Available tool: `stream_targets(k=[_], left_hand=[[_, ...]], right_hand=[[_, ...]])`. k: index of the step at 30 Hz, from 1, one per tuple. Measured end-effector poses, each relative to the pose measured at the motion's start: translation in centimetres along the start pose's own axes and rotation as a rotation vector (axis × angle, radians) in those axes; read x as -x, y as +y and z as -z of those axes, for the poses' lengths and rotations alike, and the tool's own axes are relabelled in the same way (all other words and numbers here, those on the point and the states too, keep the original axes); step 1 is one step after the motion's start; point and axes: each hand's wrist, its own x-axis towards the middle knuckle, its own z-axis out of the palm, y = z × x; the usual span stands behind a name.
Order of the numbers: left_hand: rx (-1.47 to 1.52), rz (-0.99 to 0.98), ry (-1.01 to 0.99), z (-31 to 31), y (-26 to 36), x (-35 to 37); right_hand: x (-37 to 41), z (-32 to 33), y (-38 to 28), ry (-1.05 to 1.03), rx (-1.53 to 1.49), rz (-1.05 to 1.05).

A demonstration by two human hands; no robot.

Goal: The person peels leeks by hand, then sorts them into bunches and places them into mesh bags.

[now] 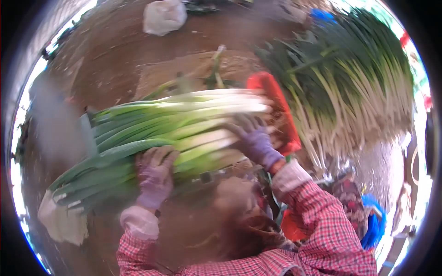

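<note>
A thick bundle of leeks (179, 122) lies across the middle in front of me, white stems to the right and dark green leaves to the left. My left hand (155, 174), in a purple glove, is closed over the near edge of the leaves, its fingertips curled on them. On the white stems near the root end rests my right hand (256, 141), gloved too, fingers spread over several stalks. Both palms are hidden. Just beyond the roots stands a red plastic piece (286, 117), upright along the stem ends.
A large heap of leeks (350, 83) fills the right side, leaves pointing away. A white bag (164, 17) sits on the brown floor (110, 41) at the back. Whitish sheeting (62, 218) lies under the leaf tips. Something blue (374, 221) is at lower right.
</note>
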Motion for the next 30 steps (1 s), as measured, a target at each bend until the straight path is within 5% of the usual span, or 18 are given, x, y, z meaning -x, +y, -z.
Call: stream_targets(k=[4,9,12,15,17,18,19,20,22,25,27,30], left_hand=[[0.243,-0.027,0.127,-1.7,-1.0,0.8],[0.13,0.044,0.02,-3.2,-1.6,0.4],[-0.118,-0.025,-0.1,-4.9,-4.2,1.8],[-0.703,-0.281,-0.39,-4.6,-6.1,2.2],[-1.09,-0.432,-0.579,-3.8,-6.4,2.0],[-1.283,-0.506,-0.674,-2.4,-4.0,0.1],[-0.582,-0.122,-0.696,-0.7,-1.2,-1.5],[-0.446,-0.004,-0.594,0.3,1.8,-4.0],[-0.386,-0.062,-0.325,2.0,9.3,-8.3],[-0.162,-0.272,-0.12,1.3,20.6,-13.5],[0.152,-0.41,-0.193,-1.1,25.7,-15.8],[0.541,-0.447,-0.34,-5.6,29.0,-16.6]], right_hand=[[1.1,-1.2,0.6,0.034,-0.048,0.018],[1.1,-2.3,1.2,0.019,-0.085,-0.052],[3.7,1.7,0.9,0.047,-0.189,0.019],[11.5,6.8,2.3,0.127,-0.346,0.163],[17.7,9.2,6.6,-0.023,-0.288,0.061],[21.2,8.0,10.2,-0.097,-0.244,-0.208],[24.7,6.9,13.7,-0.193,-0.176,-0.496],[28.3,5.7,17.3,-0.301,-0.101,-0.753],[32.9,5.2,22.1,-0.113,0.087,-0.773],[36.0,1.8,27.2,-0.217,0.139,-1.071],[37.2,-0.7,28.7,-0.117,0.312,-1.068],[37.3,-1.2,30.1,-0.468,-0.026,-1.371]])
